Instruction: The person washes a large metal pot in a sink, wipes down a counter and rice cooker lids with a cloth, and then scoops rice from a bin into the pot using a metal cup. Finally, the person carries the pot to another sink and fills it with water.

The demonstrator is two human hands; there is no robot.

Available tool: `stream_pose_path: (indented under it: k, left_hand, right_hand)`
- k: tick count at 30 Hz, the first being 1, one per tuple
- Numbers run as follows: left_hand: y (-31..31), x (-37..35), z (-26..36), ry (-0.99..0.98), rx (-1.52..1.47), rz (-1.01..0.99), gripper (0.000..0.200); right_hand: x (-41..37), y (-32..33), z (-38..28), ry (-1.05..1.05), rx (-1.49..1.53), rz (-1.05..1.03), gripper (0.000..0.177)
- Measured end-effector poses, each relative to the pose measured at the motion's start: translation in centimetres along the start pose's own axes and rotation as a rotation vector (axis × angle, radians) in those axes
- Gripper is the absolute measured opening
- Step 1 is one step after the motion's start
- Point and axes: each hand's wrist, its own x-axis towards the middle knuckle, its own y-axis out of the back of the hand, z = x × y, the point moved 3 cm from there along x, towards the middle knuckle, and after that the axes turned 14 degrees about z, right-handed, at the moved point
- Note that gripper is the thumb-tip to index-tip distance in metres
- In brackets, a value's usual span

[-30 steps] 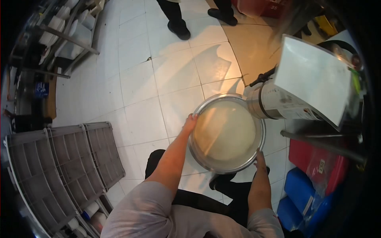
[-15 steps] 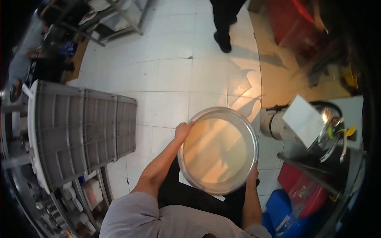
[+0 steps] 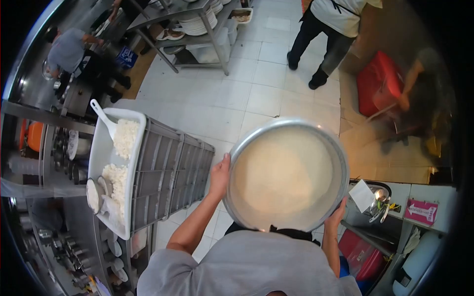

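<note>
A large round metal pot [image 3: 286, 177], filled with pale, off-white contents, is held level in front of my body. My left hand [image 3: 219, 173] grips its left rim, fingers against the outer wall. On the lower right side, my right hand [image 3: 335, 214] is closed on the pot's edge. To the left, a white tub [image 3: 101, 148] with white rice [image 3: 126, 139], a white scoop [image 3: 103, 118] and small bowls sits atop a stack of grey crates [image 3: 170, 167].
Metal shelves [image 3: 71, 118] with pans line the left. A steel table [image 3: 190, 12] with plates stands ahead. One person [image 3: 333, 29] stands at the upper right, another [image 3: 71, 52] at the upper left. At right are a red bin [image 3: 380, 84] and a counter with utensils.
The pot has come up closer to the camera, still in both hands. The view has shifted, bringing the tub of rice on the crates and more of the people into sight.
</note>
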Motion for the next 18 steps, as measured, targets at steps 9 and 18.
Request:
stream_pose_path:
  k: [9, 18]
  left_hand:
    - [-5.0, 11.6, 6.9, 0.053, -0.097, 0.180, 0.054]
    - [-13.9, 20.2, 20.0, 0.083, -0.326, 0.338, 0.051]
  right_hand:
    - [11.8, -19.3, -2.1, 0.045, -0.008, -0.139, 0.050]
    - [19.0, -42.7, -9.9, -0.084, -0.121, -0.323, 0.052]
